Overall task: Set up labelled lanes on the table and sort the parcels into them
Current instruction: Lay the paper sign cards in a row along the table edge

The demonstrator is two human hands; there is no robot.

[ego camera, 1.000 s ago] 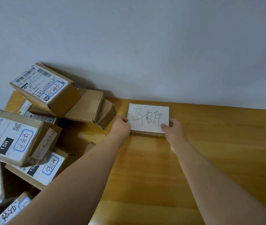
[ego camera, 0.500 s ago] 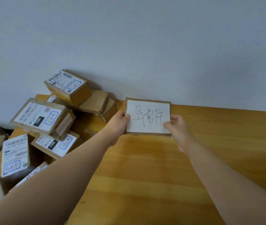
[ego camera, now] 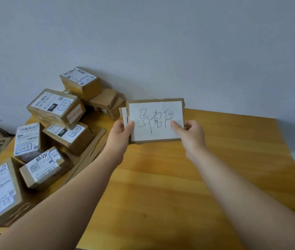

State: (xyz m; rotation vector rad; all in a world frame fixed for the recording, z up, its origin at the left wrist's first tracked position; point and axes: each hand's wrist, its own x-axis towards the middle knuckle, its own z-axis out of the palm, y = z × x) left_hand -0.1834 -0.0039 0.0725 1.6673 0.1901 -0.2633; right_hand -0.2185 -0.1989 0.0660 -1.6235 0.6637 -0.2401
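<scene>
While left hand (ego camera: 121, 136) and right hand (ego camera: 190, 136) fingers (ego camera: 176, 126) pinch the card (ego camera: 154, 109), parcels (ego camera: 56, 107) — piled — crowd its left.

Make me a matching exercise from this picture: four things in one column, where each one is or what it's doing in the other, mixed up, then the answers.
Things:
1. label card
2. parcels
3. left hand
4. right hand

Places or states:
A. pinches the card's right edge
B. heaped on the left side of the table
C. held up in both hands
D. grips the card's left edge

Pairs: 1-C, 2-B, 3-D, 4-A
</scene>
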